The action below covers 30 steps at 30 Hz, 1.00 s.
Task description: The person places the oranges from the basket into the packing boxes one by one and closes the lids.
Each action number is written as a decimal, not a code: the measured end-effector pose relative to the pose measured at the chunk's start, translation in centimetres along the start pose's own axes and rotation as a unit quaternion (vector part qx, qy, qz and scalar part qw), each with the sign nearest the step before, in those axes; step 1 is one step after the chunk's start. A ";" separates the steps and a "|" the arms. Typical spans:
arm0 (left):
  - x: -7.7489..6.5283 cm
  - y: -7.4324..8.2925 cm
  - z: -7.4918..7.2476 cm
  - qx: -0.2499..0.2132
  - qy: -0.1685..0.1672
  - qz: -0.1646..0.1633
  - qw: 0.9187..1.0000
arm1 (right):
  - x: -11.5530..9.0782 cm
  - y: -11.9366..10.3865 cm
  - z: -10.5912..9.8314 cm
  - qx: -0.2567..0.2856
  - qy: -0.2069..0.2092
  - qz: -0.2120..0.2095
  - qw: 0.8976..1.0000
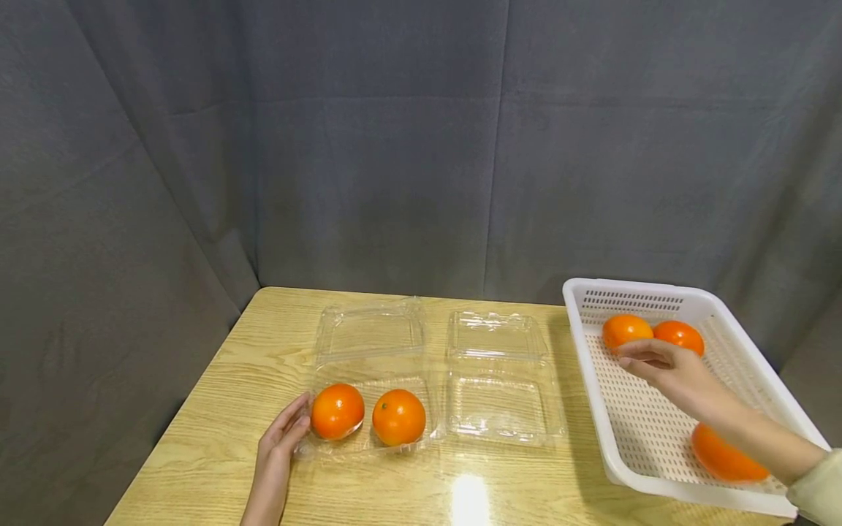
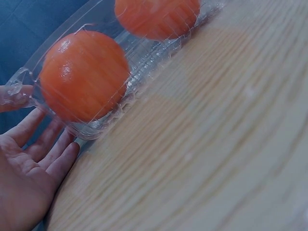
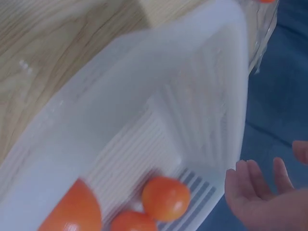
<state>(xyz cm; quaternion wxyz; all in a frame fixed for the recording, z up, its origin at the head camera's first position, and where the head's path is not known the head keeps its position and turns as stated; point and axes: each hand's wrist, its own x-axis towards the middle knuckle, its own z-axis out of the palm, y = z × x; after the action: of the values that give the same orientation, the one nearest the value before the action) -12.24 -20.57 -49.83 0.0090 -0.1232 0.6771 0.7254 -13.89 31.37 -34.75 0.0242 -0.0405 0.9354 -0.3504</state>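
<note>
2 oranges [image 1: 398,417] sit in a clear container [image 1: 371,336], others in the white basket [image 1: 598,409].
The left hand [image 1: 279,435], fingers loosely extended, touches the container's side, apparently steadying it; the right hand [image 1: 677,372], relaxed and empty, hovers above the basket.

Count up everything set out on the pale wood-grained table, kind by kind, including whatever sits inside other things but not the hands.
Round orange fruits: 5 in view
Clear plastic hinged containers: 2
White perforated plastic basket: 1
Total: 8
</note>
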 end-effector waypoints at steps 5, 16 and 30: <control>0.0 0.0 0.1 -0.007 0.006 0.004 1.000 | -0.2 1.7 -1.4 -0.028 -0.003 0.005 1.000; 0.0 -0.2 0.0 -0.004 0.011 0.005 1.000 | -1.1 4.3 -2.9 -0.062 -0.002 0.018 0.998; -0.1 -0.1 0.1 -0.001 0.004 0.005 1.000 | -2.6 9.1 -3.0 -0.114 -0.024 0.048 0.992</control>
<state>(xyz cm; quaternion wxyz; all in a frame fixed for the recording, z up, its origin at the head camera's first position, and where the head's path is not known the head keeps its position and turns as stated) -12.16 -20.44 -49.92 0.0024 -0.1225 0.6771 0.7256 -12.04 40.42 -38.47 0.0589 -0.0069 0.9693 -0.2388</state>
